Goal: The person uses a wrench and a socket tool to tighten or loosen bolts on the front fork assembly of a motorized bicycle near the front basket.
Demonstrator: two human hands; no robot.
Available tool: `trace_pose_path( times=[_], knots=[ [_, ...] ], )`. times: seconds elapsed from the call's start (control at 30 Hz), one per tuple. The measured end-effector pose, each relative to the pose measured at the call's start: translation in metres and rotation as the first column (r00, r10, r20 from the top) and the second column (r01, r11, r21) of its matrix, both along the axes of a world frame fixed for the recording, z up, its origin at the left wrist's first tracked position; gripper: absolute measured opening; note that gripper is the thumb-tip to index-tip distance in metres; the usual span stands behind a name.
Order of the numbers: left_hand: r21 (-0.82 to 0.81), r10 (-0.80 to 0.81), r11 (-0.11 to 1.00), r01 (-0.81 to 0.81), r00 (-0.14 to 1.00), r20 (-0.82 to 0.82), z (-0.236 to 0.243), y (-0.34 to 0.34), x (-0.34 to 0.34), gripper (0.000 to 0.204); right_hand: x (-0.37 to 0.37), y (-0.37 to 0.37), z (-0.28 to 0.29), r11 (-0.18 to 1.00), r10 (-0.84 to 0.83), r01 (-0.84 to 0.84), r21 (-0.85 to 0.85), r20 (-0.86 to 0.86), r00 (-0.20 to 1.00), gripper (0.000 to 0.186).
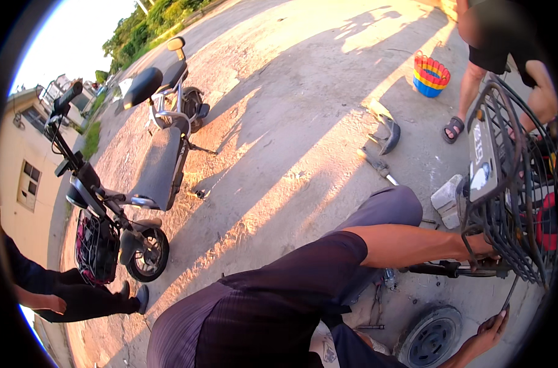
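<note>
Left hand [480,246] grips one wire basket [517,202], fingers partly hidden; right hand [491,325] holds one thin rod [511,295] beside one wheel [431,338].

Concrete ground [279,122] with basket [430,75], wheel [431,337]

One scooter [150,165], two wire baskets [509,202], one loose wheel [431,337], one striped bucket [430,75], one fender [386,129].

Wearer's clothing: dark purple short-sleeved shirt [273,306], fine ribbing visible in the fabric; sleeve hem ends above the elbow. Grey-lilac trousers [383,211] toward 1 o'clock. Both forearms bare. No watch, gloves or rings seen.
</note>
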State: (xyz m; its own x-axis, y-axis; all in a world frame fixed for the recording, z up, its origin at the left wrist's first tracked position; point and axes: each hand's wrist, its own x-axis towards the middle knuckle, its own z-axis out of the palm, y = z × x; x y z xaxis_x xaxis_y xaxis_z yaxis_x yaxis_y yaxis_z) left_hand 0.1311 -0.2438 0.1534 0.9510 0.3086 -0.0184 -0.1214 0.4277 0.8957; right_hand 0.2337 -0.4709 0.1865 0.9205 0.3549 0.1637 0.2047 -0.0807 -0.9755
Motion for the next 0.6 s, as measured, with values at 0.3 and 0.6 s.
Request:
trace_pose_path(
  times=[0.3, 0.6],
  knots=[
    [0.136, -0.039, 0.989, 0.051, 0.996, -0.084, -0.004, 0.004, 0.009, 0.032, -0.019, 0.02, 0.016, 0.999, 0.044, -0.044, -0.001, 0.074, 0.996, 0.025],
    [0.286, -0.067, 0.955, 0.084, 0.995, -0.069, 0.01, 0.006, -0.014, 0.026, -0.012, 0.019, 0.01, 0.999, -0.04, 0.043, 0.032, -0.067, 0.997, 0.034]
  ],
)
